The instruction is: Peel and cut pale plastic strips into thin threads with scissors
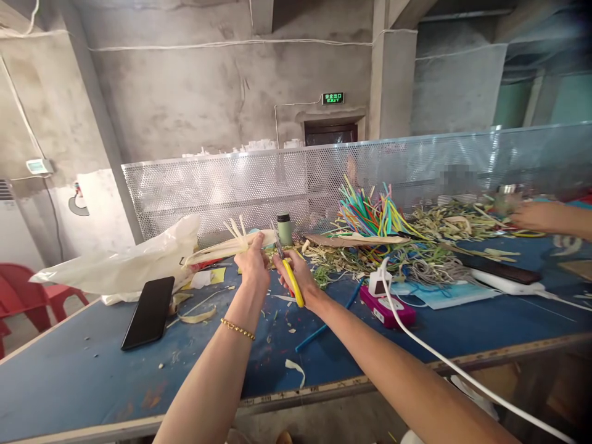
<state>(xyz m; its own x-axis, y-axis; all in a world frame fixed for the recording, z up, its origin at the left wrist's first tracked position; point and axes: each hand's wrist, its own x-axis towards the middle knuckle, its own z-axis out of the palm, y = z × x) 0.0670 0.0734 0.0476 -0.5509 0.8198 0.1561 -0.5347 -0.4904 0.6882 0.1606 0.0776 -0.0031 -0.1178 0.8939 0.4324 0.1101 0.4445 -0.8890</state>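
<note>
1. At the bottom of the frame, the person's two forearms are reaching in over a blue table (92,376); a beaded bracelet (237,328) is circling the left wrist, and a pale curled scrap (296,371) is lying between the arms.
2. Left of centre, a black phone (148,313) is lying flat; right of centre, a white plug (380,283) is resting at a purple box (386,308), its white cable (435,354) trailing toward the lower right corner.
3. At the centre, the right hand (296,274) is keeping its fingers closed around yellow-handled scissors (291,280), whose tips are pointing upward.
4. Just beside it, the left hand (252,259) is gripping pale strips (217,250) narrowly, their ends sticking out above and to the left; whether the blades are touching them, one cannot tell.
5. Behind the left hand, a cloudy plastic bag (124,262) is spreading across the left; a green bottle (283,229) with a dark cap is standing behind the scissors.
6. Right of centre, colourful thin tubes (377,213) are fanning upward from a tangled heap, and a blue mask (444,296) is lying in front.
7. At the right edge, another person's hand (530,216) is hovering, blurred, near dry leaves (456,222).
8. Farther back, a perforated metal screen (217,191) is crossing the frame, and a green exit sign (333,98) is glowing on the wall (185,92).
</note>
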